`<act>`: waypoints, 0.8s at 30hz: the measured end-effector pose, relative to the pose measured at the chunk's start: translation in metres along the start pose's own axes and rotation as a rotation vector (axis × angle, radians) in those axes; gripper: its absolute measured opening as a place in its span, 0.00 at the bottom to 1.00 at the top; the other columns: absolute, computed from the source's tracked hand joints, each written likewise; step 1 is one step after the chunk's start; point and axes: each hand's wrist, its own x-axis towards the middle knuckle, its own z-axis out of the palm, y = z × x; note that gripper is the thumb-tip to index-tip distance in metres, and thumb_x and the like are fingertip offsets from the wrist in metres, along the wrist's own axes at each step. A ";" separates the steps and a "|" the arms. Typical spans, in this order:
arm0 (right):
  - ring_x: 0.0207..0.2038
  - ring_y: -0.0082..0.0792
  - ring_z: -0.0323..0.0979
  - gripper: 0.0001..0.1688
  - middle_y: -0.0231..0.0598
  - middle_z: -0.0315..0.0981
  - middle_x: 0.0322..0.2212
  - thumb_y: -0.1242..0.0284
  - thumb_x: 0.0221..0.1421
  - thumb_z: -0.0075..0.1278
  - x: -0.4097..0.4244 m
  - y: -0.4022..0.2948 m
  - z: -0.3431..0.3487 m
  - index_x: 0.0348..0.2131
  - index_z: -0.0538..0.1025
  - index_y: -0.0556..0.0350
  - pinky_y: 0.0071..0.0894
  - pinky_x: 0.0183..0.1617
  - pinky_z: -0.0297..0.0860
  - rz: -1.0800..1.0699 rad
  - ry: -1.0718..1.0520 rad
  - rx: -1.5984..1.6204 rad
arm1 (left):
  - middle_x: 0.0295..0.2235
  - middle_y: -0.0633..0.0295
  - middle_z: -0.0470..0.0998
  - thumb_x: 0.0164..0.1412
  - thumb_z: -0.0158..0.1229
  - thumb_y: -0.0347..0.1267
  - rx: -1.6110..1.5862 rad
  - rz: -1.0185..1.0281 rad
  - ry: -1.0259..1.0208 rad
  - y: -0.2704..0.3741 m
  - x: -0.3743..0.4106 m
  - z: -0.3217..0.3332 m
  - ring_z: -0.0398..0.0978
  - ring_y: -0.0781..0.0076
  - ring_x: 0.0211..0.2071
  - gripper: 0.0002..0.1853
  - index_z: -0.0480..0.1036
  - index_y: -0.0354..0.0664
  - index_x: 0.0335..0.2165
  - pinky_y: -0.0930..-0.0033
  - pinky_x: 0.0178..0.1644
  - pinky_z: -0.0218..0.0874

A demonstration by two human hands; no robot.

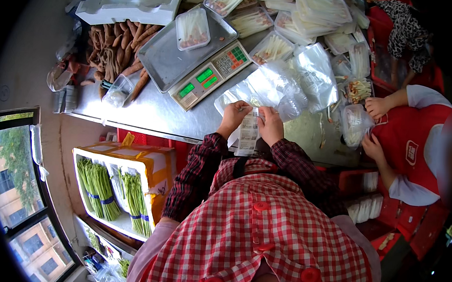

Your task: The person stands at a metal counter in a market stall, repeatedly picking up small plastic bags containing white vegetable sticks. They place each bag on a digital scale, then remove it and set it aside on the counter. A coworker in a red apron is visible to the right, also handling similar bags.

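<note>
A strip of printed paper labels hangs between my hands, in front of my checked apron. My left hand pinches its upper left side, and my right hand holds its upper right edge. Just beyond my fingers lie clear plastic bags on the metal table. To the left of them stands a digital scale with green lit displays. On its metal pan rests a wrapped tray of pale stalks.
Wrapped trays are piled at the back. Long brown roots lie left beside a white foam box. A co-worker in a red apron handles a bagged pack at right. Below left, a foam crate holds green bundles.
</note>
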 end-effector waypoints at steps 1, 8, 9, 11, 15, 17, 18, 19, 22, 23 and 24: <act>0.45 0.44 0.65 0.23 0.42 0.68 0.43 0.76 0.47 0.49 0.000 0.003 0.001 0.46 0.67 0.53 0.40 0.46 0.62 -0.088 -0.019 -0.080 | 0.22 0.63 0.76 0.51 0.59 0.32 0.000 -0.012 -0.010 -0.007 0.006 0.000 0.69 0.83 0.25 0.11 0.74 0.33 0.28 0.76 0.31 0.62; 0.57 0.39 0.53 0.31 0.39 0.55 0.55 0.76 0.48 0.45 -0.008 -0.001 0.002 0.54 0.60 0.57 0.40 0.58 0.53 -0.291 -0.010 -0.217 | 0.23 0.59 0.77 0.50 0.60 0.33 0.039 0.032 -0.060 -0.029 0.010 -0.004 0.73 0.78 0.26 0.11 0.76 0.34 0.29 0.74 0.33 0.64; 0.57 0.39 0.53 0.31 0.39 0.55 0.55 0.76 0.48 0.45 -0.009 0.003 0.006 0.54 0.60 0.57 0.41 0.58 0.53 -0.295 -0.047 -0.272 | 0.23 0.58 0.77 0.50 0.60 0.33 0.042 0.032 -0.059 -0.030 0.011 -0.003 0.74 0.76 0.26 0.11 0.76 0.35 0.29 0.73 0.33 0.64; 0.58 0.37 0.52 0.31 0.37 0.55 0.55 0.76 0.47 0.46 -0.010 0.012 0.013 0.54 0.61 0.56 0.42 0.57 0.53 -0.304 -0.121 -0.382 | 0.25 0.54 0.77 0.48 0.62 0.33 0.118 0.061 -0.034 -0.031 0.009 -0.002 0.75 0.70 0.27 0.13 0.75 0.33 0.30 0.72 0.34 0.64; 0.59 0.36 0.51 0.30 0.33 0.54 0.56 0.74 0.48 0.44 -0.012 0.011 0.014 0.53 0.63 0.55 0.44 0.57 0.52 -0.308 -0.114 -0.484 | 0.26 0.48 0.76 0.44 0.66 0.36 0.343 0.077 0.219 -0.024 0.005 0.003 0.75 0.61 0.25 0.21 0.73 0.30 0.33 0.68 0.33 0.64; 0.59 0.36 0.50 0.28 0.32 0.54 0.56 0.74 0.49 0.43 -0.013 0.011 0.014 0.52 0.64 0.54 0.44 0.57 0.53 -0.303 -0.118 -0.499 | 0.26 0.49 0.76 0.42 0.67 0.37 0.412 -0.013 0.214 -0.019 0.000 0.001 0.74 0.64 0.24 0.24 0.72 0.29 0.35 0.67 0.32 0.64; 0.59 0.36 0.50 0.28 0.31 0.54 0.56 0.74 0.49 0.43 -0.013 0.012 0.014 0.52 0.64 0.53 0.44 0.57 0.53 -0.301 -0.118 -0.510 | 0.27 0.49 0.76 0.41 0.67 0.38 0.446 -0.058 0.209 -0.015 -0.004 -0.001 0.74 0.65 0.24 0.26 0.71 0.28 0.35 0.67 0.31 0.64; 0.59 0.36 0.50 0.27 0.31 0.54 0.56 0.73 0.50 0.43 -0.012 0.015 0.014 0.52 0.64 0.53 0.44 0.56 0.53 -0.300 -0.116 -0.518 | 0.26 0.51 0.76 0.41 0.67 0.38 0.363 -0.118 0.112 -0.009 -0.012 -0.007 0.73 0.67 0.24 0.25 0.72 0.28 0.34 0.67 0.31 0.64; 0.59 0.36 0.51 0.27 0.31 0.56 0.55 0.72 0.50 0.44 -0.004 0.023 0.022 0.51 0.65 0.52 0.44 0.56 0.54 -0.219 -0.170 -0.435 | 0.25 0.58 0.76 0.45 0.64 0.37 0.162 -0.361 -0.269 -0.002 -0.034 -0.040 0.72 0.74 0.27 0.24 0.73 0.25 0.34 0.72 0.33 0.63; 0.59 0.36 0.51 0.26 0.31 0.56 0.55 0.72 0.50 0.45 -0.003 0.026 0.025 0.51 0.65 0.51 0.44 0.55 0.54 -0.177 -0.197 -0.390 | 0.25 0.58 0.76 0.46 0.63 0.37 0.159 -0.294 -0.259 -0.002 -0.039 -0.045 0.71 0.75 0.27 0.22 0.74 0.25 0.33 0.72 0.34 0.63; 0.57 0.36 0.53 0.27 0.32 0.58 0.53 0.70 0.48 0.48 -0.002 0.023 0.023 0.50 0.66 0.52 0.44 0.55 0.54 -0.202 -0.179 -0.421 | 0.25 0.59 0.76 0.47 0.63 0.36 0.159 -0.225 -0.243 0.008 -0.049 -0.050 0.71 0.76 0.27 0.20 0.74 0.25 0.32 0.73 0.34 0.63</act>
